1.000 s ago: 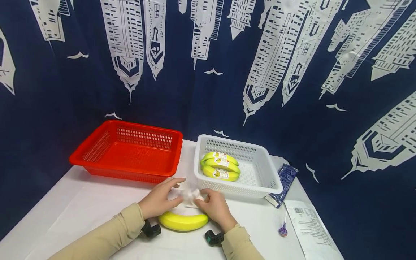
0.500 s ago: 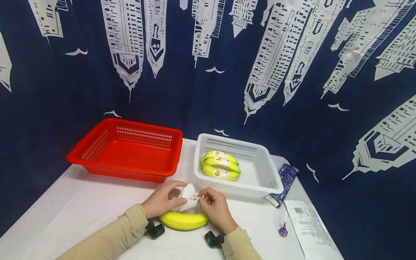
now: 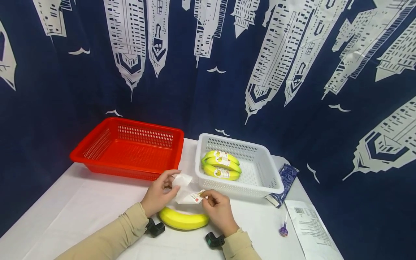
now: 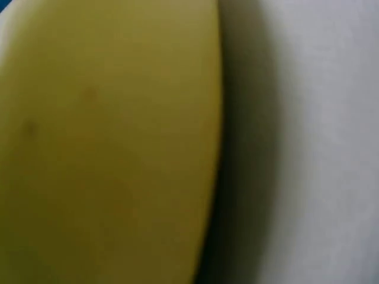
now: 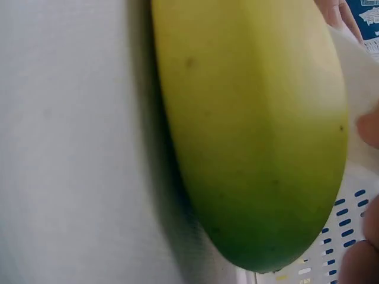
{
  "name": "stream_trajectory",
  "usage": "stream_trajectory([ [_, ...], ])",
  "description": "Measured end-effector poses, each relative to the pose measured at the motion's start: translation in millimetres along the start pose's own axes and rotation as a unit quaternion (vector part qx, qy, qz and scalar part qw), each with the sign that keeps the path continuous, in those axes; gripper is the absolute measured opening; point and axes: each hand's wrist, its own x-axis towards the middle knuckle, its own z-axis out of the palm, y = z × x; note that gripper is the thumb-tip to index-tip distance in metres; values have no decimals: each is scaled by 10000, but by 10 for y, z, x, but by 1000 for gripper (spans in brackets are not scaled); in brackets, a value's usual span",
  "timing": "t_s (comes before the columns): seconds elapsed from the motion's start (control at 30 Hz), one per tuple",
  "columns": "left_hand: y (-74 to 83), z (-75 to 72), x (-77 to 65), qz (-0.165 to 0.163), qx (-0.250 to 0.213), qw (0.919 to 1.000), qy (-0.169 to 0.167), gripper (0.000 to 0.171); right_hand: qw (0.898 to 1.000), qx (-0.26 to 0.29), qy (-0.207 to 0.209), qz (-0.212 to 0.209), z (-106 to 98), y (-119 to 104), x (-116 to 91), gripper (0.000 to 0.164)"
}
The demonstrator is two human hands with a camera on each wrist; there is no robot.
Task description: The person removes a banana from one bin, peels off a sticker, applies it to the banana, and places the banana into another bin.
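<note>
A thin white paper (image 3: pixel 182 180) stretches between the two hands in the head view. My left hand (image 3: pixel 159 193) holds its upper left side between thumb and fingers. At its lower right is a label (image 3: pixel 195 197) with red and yellow print, and my right hand (image 3: pixel 219 209) pinches its corner. Just in front lies a loose yellow banana (image 3: pixel 183 220), crosswise on the table between the wrists. The same banana (image 4: pixel 106 142) fills much of the left wrist view, where the hand does not show. Its greenish tip (image 5: pixel 266 248) appears in the right wrist view, beside the right fingers (image 5: pixel 360 260).
Behind the hands stand a red basket (image 3: pixel 126 173) and a white basket (image 3: pixel 240 188). Several labelled bananas (image 3: pixel 221 165) lie in the white one. To the right are a blue packet (image 3: pixel 284 184), a lollipop (image 3: pixel 284 229) and a printed paper sheet (image 3: pixel 308 227).
My left hand has lifted and drawn the white paper up and back, spreading it from a crumpled shape. The printed label now shows at my right fingertips. The loose banana stays put.
</note>
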Motion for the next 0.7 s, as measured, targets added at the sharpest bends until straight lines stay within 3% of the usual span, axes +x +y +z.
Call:
stream_trajectory([
  [0.1,5,-1,-5,5,149,9999,-71,45,9985,-44,440,-330,8,23,3,31],
  [0.3,8,-1,-27,345,766,9925,-884,21,9927,-226,944,-718,5,0,17,26],
  [0.43,25,8,-39,239,971,9868,-1273,36,9873,-553,875,-1201,18,-81,25,13],
  [0.57,21,16,-49,318,1149,9835,-1361,34,9760,-762,791,-1879,56,-163,32,11],
  [0.7,-7,14,-50,830,1001,9855,-1085,18,9632,-1094,788,-2325,80,-224,43,17],
])
